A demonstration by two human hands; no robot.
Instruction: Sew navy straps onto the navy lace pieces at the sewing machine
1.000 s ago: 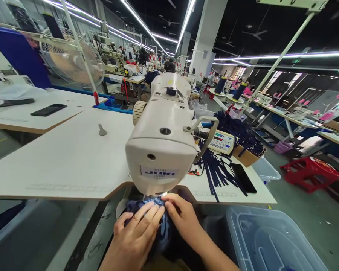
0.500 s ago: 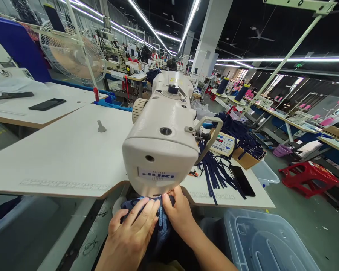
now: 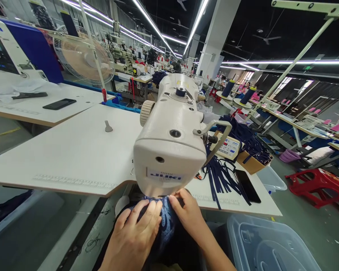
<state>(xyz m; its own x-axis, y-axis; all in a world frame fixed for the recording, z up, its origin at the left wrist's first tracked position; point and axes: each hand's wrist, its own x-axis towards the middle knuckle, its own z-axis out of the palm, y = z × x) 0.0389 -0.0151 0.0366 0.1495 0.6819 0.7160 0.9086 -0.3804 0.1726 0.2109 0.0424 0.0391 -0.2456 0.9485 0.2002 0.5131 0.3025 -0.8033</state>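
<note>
Both hands work at the cloth just under the head of the sewing machine (image 3: pixel 169 113). Left hand (image 3: pixel 137 235) lies flat on it, palm down, fingers slightly spread; right hand (image 3: pixel 188 212) bends its thumb and fingers at the cloth's other side, though whether they pinch I cannot tell from here. Between them the dark blue cloth (image 3: pixel 167 222), with its pale pattern, hangs at the notch in the near edge of the surface (image 3: pixel 79 152). It was bunched a second ago; now a longer stretch of pattern shows, so it seems smoother where it meets the machine.

Farther out, navy strips (image 3: pixel 217 180) fan toward the near right corner, beside a black phone (image 3: pixel 248 186). A metal piece (image 3: pixel 108 128) lies toward the far left edge. Below the right corner stands a clear lidded bin (image 3: pixel 271 244).
</note>
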